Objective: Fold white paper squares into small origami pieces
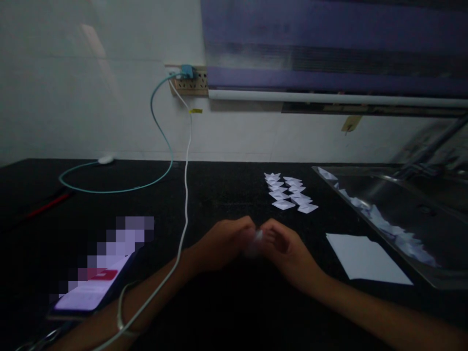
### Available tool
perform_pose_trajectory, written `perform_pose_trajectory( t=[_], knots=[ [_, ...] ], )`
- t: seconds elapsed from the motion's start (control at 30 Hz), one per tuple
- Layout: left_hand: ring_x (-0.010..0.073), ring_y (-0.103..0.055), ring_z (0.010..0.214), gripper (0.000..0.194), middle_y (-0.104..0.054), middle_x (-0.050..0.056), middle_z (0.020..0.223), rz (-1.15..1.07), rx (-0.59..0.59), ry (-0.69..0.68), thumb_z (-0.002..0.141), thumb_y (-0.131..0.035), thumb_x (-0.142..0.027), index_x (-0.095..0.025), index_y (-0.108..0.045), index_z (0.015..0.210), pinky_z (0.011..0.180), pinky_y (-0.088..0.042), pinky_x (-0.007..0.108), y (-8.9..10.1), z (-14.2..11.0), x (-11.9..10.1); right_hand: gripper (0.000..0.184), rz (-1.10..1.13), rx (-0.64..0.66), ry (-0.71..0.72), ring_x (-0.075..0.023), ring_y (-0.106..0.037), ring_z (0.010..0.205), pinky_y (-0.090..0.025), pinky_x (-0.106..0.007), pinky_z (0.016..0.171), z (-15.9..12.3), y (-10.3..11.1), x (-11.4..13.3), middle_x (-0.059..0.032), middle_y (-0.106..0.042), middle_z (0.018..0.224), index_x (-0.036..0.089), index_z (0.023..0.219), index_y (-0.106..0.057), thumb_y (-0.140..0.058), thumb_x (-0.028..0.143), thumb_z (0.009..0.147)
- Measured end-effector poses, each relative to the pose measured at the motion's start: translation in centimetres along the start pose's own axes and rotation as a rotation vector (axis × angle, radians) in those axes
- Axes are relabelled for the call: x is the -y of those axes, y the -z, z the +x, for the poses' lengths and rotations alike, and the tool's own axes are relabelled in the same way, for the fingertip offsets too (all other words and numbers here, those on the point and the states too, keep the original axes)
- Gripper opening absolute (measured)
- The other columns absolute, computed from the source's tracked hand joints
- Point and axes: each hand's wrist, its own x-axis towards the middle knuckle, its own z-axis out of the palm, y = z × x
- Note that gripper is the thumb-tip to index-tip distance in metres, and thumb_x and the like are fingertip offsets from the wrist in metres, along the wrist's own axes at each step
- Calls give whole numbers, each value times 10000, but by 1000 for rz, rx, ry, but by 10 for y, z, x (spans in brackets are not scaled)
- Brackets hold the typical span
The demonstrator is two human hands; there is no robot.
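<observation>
My left hand (228, 241) and my right hand (283, 248) meet in the middle, above the dark counter. Between their closed fingers is a small piece of white paper (255, 243), blurred and partly covered, so its folded shape cannot be made out. Just beyond my hands, several folded paper boats (283, 204) stand in two rows. To the right of my right hand lies a stack of white paper sheets (367, 258).
A metal sink (413, 204) is at the right, with several folded papers (380, 222) along its rim. A lit phone (91, 287) lies at the left. A white cable (186, 190) hangs from the wall socket (186, 85) across my left forearm. A teal cable (109, 191) loops over the counter.
</observation>
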Motion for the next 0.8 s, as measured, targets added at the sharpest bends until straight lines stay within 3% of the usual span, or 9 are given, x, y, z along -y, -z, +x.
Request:
perform_pose_trajectory(
  t=[0.07, 0.13, 0.3, 0.43, 0.6, 0.7, 0.8],
  knots=[
    [117, -526, 668, 409, -570, -12, 771, -16, -46, 80, 1065, -262, -418, -179, -529, 870, 625, -384, 249, 0, 2, 0, 243, -2, 3, 4, -121, -577, 711, -441, -241, 627, 2, 2, -1, 12, -625, 796, 196, 858, -550, -715, 372, 884],
    [120, -537, 696, 345, -576, -12, 792, -28, -50, 125, 1053, -314, -386, -181, -537, 888, 640, -391, 247, -2, 3, 1, 274, 20, 22, -1, -110, -558, 675, -415, -229, 593, 4, 3, -2, 22, -612, 769, 194, 858, -549, -731, 399, 868],
    [128, -528, 783, 226, -583, 6, 887, 9, -81, -37, 993, -468, -341, -170, -579, 897, 708, -398, 247, -6, 4, 11, 278, 15, 48, 51, -137, -633, 765, -463, -250, 676, 11, 6, -1, -32, -699, 862, 163, 944, -664, -728, 422, 865],
    [117, -498, 696, 299, -568, -6, 790, -23, -40, 103, 995, -472, -386, -155, -567, 831, 625, -371, 225, -4, 3, 7, 295, -15, 5, 56, -169, -667, 812, -494, -279, 729, 15, 8, -1, -62, -730, 880, 150, 922, -710, -766, 423, 824],
    [112, -506, 662, 459, -633, 6, 767, -12, 96, 133, 1024, -415, -479, -133, -681, 881, 597, -356, 213, -6, 4, 0, 309, -17, -63, 84, -157, -640, 774, -478, -260, 691, 19, 10, -7, -31, -693, 837, 158, 926, -676, -820, 372, 755],
    [101, -487, 623, 601, -633, 11, 745, -10, 76, 145, 1034, -328, -562, -117, -693, 862, 566, -339, 208, -10, 5, 4, 341, 18, -81, 71, -118, -565, 658, -414, -225, 593, 23, 10, -10, 18, -622, 727, 162, 929, -629, -827, 363, 737],
    [134, -544, 711, 646, -675, 32, 804, 3, 70, 168, 1019, -311, -616, -128, -722, 912, 658, -417, 213, -12, 3, 9, 360, 43, -120, 82, -115, -557, 666, -411, -218, 598, 25, 9, -12, 18, -605, 727, 168, 887, -591, -824, 397, 736]
  ],
)
